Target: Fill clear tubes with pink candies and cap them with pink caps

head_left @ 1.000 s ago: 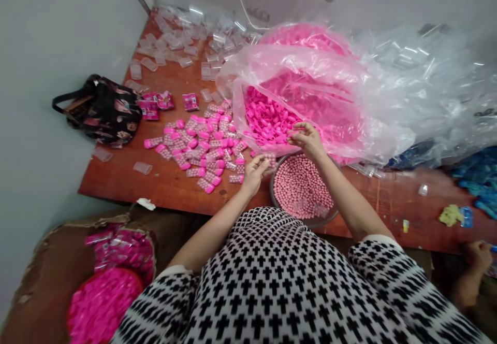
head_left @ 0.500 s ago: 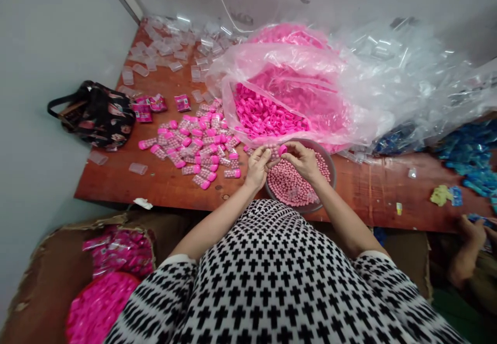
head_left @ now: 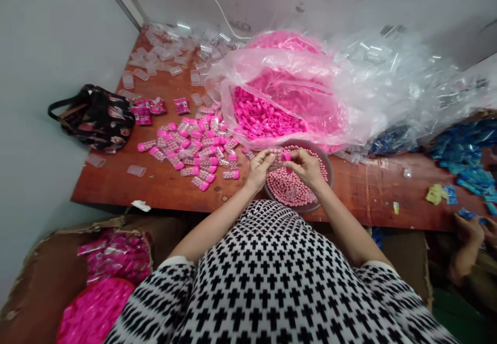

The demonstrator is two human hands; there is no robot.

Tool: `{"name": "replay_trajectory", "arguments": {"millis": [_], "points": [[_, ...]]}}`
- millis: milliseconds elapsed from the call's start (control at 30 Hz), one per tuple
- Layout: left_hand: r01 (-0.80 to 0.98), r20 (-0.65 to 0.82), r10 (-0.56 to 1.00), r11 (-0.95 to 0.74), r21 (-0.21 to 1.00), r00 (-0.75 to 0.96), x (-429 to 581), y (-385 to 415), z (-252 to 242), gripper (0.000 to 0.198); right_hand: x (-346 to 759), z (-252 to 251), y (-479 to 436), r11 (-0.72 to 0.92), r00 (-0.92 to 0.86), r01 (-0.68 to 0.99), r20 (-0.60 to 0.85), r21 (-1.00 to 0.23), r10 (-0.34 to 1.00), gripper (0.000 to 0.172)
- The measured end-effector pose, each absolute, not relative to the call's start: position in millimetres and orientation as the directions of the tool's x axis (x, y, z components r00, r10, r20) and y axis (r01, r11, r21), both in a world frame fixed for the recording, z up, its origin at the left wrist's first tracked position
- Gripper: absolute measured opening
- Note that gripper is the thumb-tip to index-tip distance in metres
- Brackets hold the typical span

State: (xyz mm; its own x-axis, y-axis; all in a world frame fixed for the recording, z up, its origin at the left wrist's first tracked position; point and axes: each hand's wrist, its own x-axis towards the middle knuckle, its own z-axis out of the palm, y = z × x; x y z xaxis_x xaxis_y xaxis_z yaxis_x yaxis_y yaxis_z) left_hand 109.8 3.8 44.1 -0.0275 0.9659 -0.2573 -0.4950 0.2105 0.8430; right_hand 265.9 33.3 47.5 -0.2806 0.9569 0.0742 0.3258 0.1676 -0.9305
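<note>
A clear vial (head_left: 275, 156) packed with pink beads is pinched in the fingers of the left hand (head_left: 259, 167) and held just above the far rim of the metal bowl (head_left: 329, 163). A pink cap (head_left: 286, 156) is gripped between thumb and forefinger of the right hand (head_left: 307, 169) and set against the vial's mouth. Whether it is pushed fully home cannot be told, as the joint is covered by fingers.

The bowl is heaped with pink beads, and right behind it an open plastic bag (head_left: 295, 67) of pink caps is slumped. To the left, a pile of capped vials (head_left: 194, 144) is spread on the wooden table (head_left: 155, 188). Empty vials (head_left: 166, 59) are scattered at the far corner, and a black handbag (head_left: 97, 118) is parked by the wall.

Against a second ago, the right hand has been drawn out of the bag's mouth and brought to the left hand with the cap.

Counted: one bowl, one handbag, three pink sachets (head_left: 157, 105) beside it, and two stray vials (head_left: 136, 170) near the left edge. The capped pile is too dense to be counted.
</note>
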Motion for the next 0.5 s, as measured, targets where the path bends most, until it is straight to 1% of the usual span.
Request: {"name": "replay_trajectory", "arguments": {"millis": [67, 133, 200, 267, 367, 433, 500], "points": [[-0.475, -0.252, 0.968, 0.22, 0.852, -0.005, 110.1, 3.6, 46.7, 0.04, 266.8, 48.2, 29.8, 0.07, -0.312, 0.143, 0.022, -0.987, 0.95, 0.026], [-0.451, -0.235, 0.971, 0.224, 0.864, 0.031, 110.2, 3.3, 49.5, 0.04, 269.0, 48.3, 28.5, -0.049, -0.317, -0.017, -0.041, -0.999, 0.947, 0.028], [-0.409, -0.207, 0.977, 0.209, 0.888, 0.049, 109.3, 2.8, 50.9, 0.04, 273.4, 49.6, 30.1, -0.116, -0.329, -0.087, -0.081, -0.989, 0.941, 0.031], [-0.322, -0.169, 0.985, 0.171, 0.931, 0.035, 107.2, 2.2, 50.3, 0.039, 279.7, 53.7, 33.5, -0.103, -0.321, -0.076, -0.073, -0.992, 0.944, 0.035], [-0.107, -0.093, 0.996, 0.091, 0.99, -0.009, 103.5, 0.9, 47.7, 0.035, 287.3, 65.4, 38.8, 0.023, -0.29, 0.029, 0.013, -0.999, 0.957, 0.042], [0.01, -0.049, 0.999, 0.049, 0.999, 0.003, 102.2, -0.1, 46.9, 0.031, 288.4, 73.9, 41.0, 0.143, -0.319, 0.144, 0.091, -0.979, 0.943, 0.036], [0.06, -0.019, 0.999, 0.017, 0.998, 0.036, 102.0, -1.0, 47.9, 0.027, 286.7, 79.8, 42.3, 0.249, -0.391, 0.229, 0.146, -0.941, 0.909, 0.028]]}}
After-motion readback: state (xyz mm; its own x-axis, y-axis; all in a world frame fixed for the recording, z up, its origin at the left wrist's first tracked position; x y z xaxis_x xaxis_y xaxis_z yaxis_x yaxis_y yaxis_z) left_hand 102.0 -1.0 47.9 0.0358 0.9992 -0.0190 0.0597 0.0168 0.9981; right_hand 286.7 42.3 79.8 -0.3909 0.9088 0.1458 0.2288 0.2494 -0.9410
